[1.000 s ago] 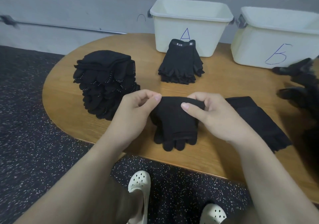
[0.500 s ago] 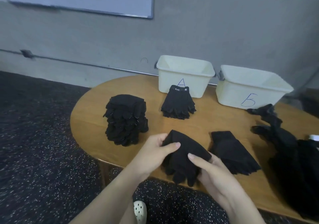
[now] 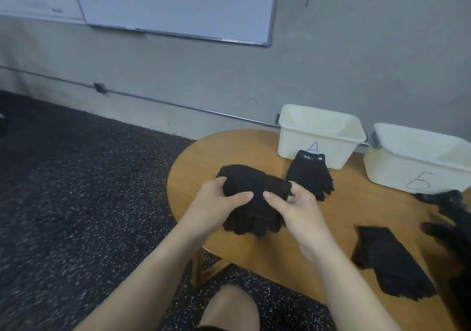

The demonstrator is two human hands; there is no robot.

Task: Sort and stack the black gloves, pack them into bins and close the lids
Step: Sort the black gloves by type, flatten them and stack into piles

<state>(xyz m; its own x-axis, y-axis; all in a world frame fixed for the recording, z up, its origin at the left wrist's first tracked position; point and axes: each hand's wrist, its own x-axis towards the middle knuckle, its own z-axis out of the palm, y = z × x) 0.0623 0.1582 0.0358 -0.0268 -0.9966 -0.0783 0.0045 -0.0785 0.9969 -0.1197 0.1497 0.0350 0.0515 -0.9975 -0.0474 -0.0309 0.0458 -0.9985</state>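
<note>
- The floor (image 3: 76, 203) is dark, rough and speckled with pale flecks; a whiteboard (image 3: 178, 2) hangs on the grey wall above it.
- The worktop (image 3: 318, 228) is smooth, honey-coloured wood with a rounded end.
- Bin B (image 3: 418, 162) is a cream plastic tub with rounded corners and a hand-drawn letter on its front; it stands at the far right of the worktop, open-topped.
- Bin A (image 3: 318, 137) is the same cream plastic shape, just left of bin B and apart from it, also open-topped.
- A loose heap of black gloves (image 3: 451, 218) lies at the right edge, blurred and partly cut off, so its make-up is hard to judge.
- The held glove (image 3: 254, 200) is soft black knit, raised above the worktop's left part, fingers hanging toward the person; it may be more than one glove.
- A flat black glove (image 3: 390, 262) lies on the near right of the worktop.
- A neat stack of labelled gloves (image 3: 311, 175), with a small white tag at the cuff, lies against the front of bin A.
- The left hand (image 3: 216, 203) has its grip closed on the held glove's left side, thumb on top.
- The right hand (image 3: 293, 208) pinches the right side the same way.
</note>
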